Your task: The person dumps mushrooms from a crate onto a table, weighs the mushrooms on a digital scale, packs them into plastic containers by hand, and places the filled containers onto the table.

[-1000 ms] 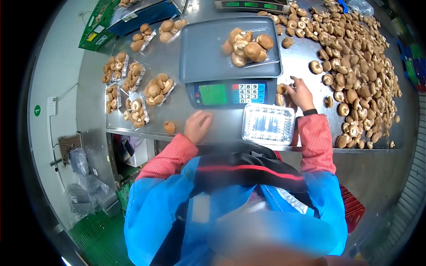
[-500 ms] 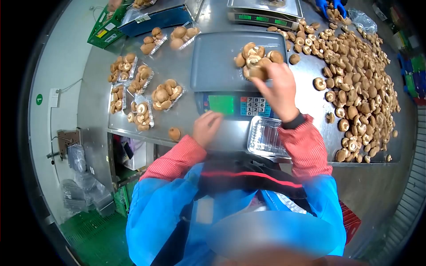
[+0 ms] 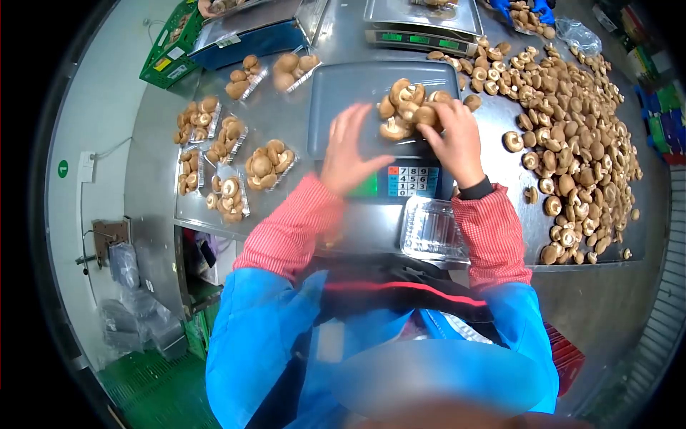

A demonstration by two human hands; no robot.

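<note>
Shiitake mushrooms are heaped in a clear plastic tray on the grey platform of a digital scale. My right hand is at the right side of this heap, thumb and fingers around one brown mushroom cap. Over the scale's front left part is my left hand, open, its fingers spread and thumb pointing toward the heap. It holds nothing and partly covers the green display. An empty clear tray lies in front of the scale, beside my right sleeve.
Filled mushroom trays stand in a group on the left. A large pile of loose mushrooms covers the table's right side. Behind are a second scale, a green crate and another person's blue-gloved hands.
My left hand has risen from the scale's front edge and opened over the platform. My right hand has shifted slightly down and right, still at the heap. The co-worker's gloved hands have moved slightly.
</note>
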